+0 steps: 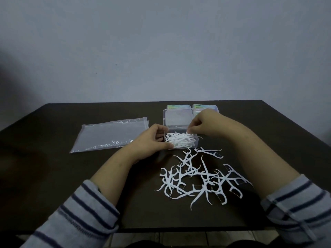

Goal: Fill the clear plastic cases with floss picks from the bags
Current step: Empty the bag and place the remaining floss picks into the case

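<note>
open case: a clear plastic case [180, 140] sits on the dark table [53, 167], its lid [176, 119] standing up at the far side; the tray is partly filled with white floss picks [180, 139].
right hand: the right hand [202, 125] hangs over the tray's right part, fingertips bunched and pointing down, pinching at a pick at the top of the pile; exactly how many picks it has cannot be told.
left hand: the left hand [152, 138] rests against the case's left wall, fingers curled round the near left corner, thumb along the near edge.
loose picks: a scattered heap of floss picks [202, 176] lies on the table just in front of the case, between the forearms.
bags: flat clear zip bags [111, 136] lie left of the case, seemingly stacked.
other cases: two closed cases [179, 106] with coloured labels stand just behind the open one.
sleeves: grey striped sleeves [80, 212], pushed up the forearms.
</note>
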